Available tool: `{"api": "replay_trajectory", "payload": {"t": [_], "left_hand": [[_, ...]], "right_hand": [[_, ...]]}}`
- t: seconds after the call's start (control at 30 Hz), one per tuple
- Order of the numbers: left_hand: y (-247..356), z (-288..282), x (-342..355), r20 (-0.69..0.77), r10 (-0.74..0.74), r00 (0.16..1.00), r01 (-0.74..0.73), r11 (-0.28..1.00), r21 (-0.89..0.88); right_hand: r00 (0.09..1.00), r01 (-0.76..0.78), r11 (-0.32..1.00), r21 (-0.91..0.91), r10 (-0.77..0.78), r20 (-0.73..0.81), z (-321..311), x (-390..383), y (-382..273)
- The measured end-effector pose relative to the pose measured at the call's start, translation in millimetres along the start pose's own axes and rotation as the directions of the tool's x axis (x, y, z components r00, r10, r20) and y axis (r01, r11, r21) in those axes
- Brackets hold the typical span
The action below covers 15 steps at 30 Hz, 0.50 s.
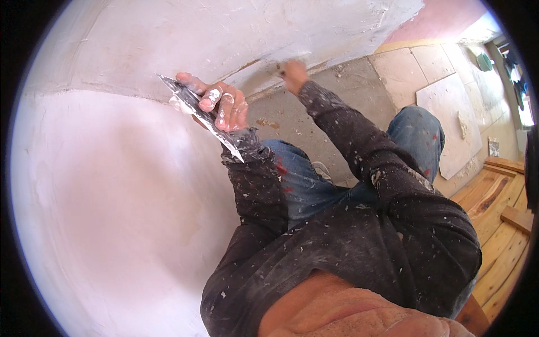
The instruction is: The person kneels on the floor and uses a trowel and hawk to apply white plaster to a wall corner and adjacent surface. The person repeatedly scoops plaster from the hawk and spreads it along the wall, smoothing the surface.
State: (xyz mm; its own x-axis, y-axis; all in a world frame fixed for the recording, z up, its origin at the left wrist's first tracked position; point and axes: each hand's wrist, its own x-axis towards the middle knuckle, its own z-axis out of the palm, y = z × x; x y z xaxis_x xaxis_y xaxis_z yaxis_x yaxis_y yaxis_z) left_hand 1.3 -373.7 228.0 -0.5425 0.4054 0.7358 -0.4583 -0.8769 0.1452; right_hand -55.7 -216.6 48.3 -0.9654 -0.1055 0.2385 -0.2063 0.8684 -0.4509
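My left hand (227, 106) is closed round a plastering trowel (202, 115), its long thin blade seen nearly edge-on. White plaster clings along the blade's edge and is smeared on my fingers; the handle is hidden behind the hand. Low on the white plastered wall (185, 39), close to where it meets the floor, is my right hand (295, 77). It looks closed and is blurred by motion, so whatever it grips cannot be made out. A darker strip of rough wall (247, 67) shows between the two hands.
A second white wall (123, 196) meets the first in a corner at my left. Bare grey floor (359, 84) lies before my knees. To the right are pale floor tiles (432, 59), a loose board (452, 123) with plaster on it, and wooden planks (499, 208).
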Motion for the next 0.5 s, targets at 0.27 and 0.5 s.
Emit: {"api": "replay_trajectory", "payload": {"t": [0.27, 0.5], "left_hand": [[-10.6, -22.4, 10.9, 0.113, -0.01, 0.994, 0.006, 0.999, 0.038], [-6.3, -1.2, 2.9, -0.015, 0.064, 0.998, -0.064, 0.997, -0.031]], "right_hand": [[0.871, -0.192, 0.587, 0.787, 0.471, -0.138, 58.8, -12.7, -104.5], [0.997, 0.065, 0.996, 0.057, -0.063, -0.04, 10.8, -5.5, 2.1]]}}
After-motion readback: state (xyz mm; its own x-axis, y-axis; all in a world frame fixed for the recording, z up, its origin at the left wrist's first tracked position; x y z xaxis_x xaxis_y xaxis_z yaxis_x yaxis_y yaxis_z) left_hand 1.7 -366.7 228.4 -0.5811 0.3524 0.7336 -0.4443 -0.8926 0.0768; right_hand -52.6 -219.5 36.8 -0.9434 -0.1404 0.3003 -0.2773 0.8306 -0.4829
